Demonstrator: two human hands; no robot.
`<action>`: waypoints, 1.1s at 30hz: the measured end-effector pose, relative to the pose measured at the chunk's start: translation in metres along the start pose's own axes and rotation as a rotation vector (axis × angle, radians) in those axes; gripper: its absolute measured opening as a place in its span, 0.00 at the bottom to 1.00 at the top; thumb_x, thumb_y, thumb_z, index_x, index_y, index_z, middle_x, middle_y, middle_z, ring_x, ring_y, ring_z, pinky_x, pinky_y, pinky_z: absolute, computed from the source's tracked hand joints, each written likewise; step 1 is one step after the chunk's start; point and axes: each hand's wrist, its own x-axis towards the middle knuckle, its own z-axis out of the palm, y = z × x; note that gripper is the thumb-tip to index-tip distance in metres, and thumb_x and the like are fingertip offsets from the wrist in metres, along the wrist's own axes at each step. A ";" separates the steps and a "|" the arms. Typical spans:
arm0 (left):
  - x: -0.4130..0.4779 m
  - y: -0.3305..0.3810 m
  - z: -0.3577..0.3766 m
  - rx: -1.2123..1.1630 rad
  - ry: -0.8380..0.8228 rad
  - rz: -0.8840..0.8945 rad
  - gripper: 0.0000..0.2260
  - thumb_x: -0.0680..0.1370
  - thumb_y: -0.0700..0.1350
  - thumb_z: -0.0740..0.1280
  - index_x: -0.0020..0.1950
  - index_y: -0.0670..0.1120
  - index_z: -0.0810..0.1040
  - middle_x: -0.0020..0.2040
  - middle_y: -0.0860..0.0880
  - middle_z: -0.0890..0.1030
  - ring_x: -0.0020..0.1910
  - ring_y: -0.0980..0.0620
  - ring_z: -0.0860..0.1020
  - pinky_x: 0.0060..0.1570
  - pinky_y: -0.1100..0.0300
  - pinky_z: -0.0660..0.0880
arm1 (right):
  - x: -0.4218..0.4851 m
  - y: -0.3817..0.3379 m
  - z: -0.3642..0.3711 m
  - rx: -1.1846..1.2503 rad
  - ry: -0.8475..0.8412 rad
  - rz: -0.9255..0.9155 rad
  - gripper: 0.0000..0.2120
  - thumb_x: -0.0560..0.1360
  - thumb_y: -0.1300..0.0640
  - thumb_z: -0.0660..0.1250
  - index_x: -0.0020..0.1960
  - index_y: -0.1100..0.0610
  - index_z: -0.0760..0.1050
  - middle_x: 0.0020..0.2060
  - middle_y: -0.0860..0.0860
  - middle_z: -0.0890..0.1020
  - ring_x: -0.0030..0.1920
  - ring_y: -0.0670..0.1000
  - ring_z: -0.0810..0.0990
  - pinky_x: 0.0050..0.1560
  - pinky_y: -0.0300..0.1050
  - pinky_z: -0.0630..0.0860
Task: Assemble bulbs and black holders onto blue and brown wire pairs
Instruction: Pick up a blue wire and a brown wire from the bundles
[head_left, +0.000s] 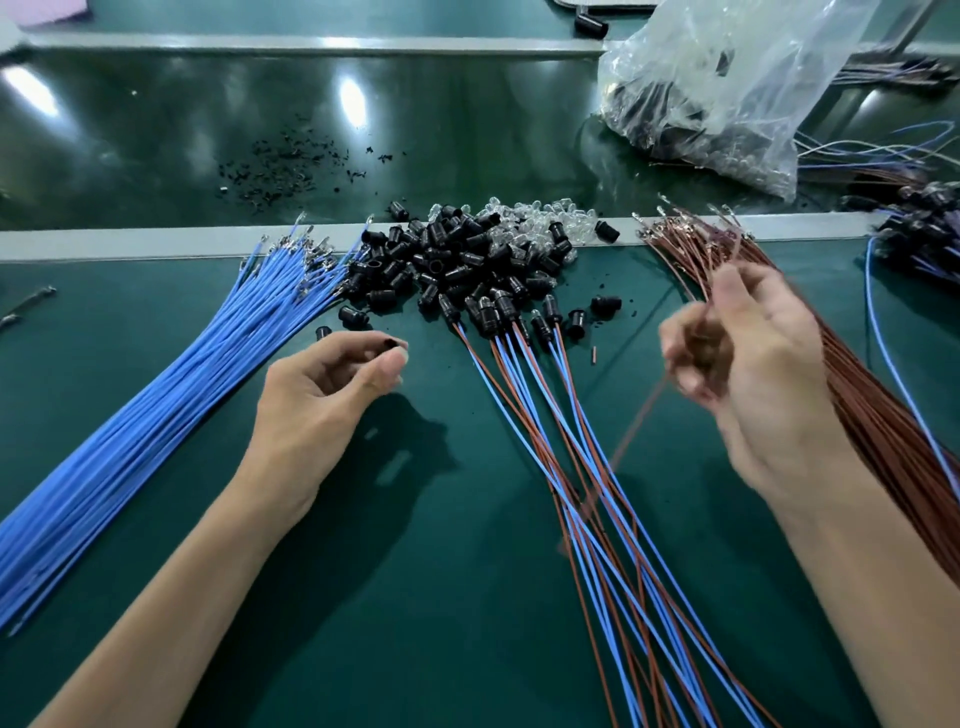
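Left hand (322, 389): fingers pinch one black holder (388, 343) at the tips; right hand (753, 353), blurred: fingers curl round a brown wire (636, 423), long axis 1-to-7 o'clock; holder lies at 9 o'clock from that wire, well apart, above the counter (415, 597)

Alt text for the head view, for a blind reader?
Left hand pinches a black holder and right hand grips a brown wire over a green table. Blue wires lie left, brown wires right, holders, clear bulbs and finished pairs between.
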 end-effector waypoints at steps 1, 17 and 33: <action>-0.001 0.001 0.000 -0.152 -0.085 -0.004 0.10 0.67 0.55 0.73 0.43 0.51 0.84 0.40 0.54 0.82 0.41 0.59 0.79 0.47 0.69 0.75 | 0.001 -0.004 0.010 0.031 -0.072 -0.084 0.05 0.83 0.56 0.53 0.49 0.52 0.65 0.28 0.50 0.79 0.23 0.46 0.71 0.21 0.35 0.64; -0.019 0.009 0.013 -0.198 -0.703 -0.062 0.15 0.72 0.60 0.70 0.48 0.50 0.83 0.48 0.48 0.84 0.48 0.49 0.83 0.49 0.61 0.77 | -0.012 0.050 0.064 -0.243 -0.608 -0.096 0.06 0.78 0.61 0.63 0.47 0.54 0.78 0.39 0.52 0.82 0.34 0.45 0.77 0.37 0.35 0.73; -0.021 0.000 0.022 -0.031 -0.316 0.103 0.05 0.69 0.42 0.72 0.44 0.45 0.81 0.40 0.54 0.82 0.40 0.59 0.78 0.45 0.69 0.73 | -0.021 0.042 0.060 0.118 -0.259 -0.236 0.06 0.77 0.67 0.63 0.46 0.58 0.71 0.36 0.52 0.83 0.33 0.48 0.81 0.39 0.39 0.78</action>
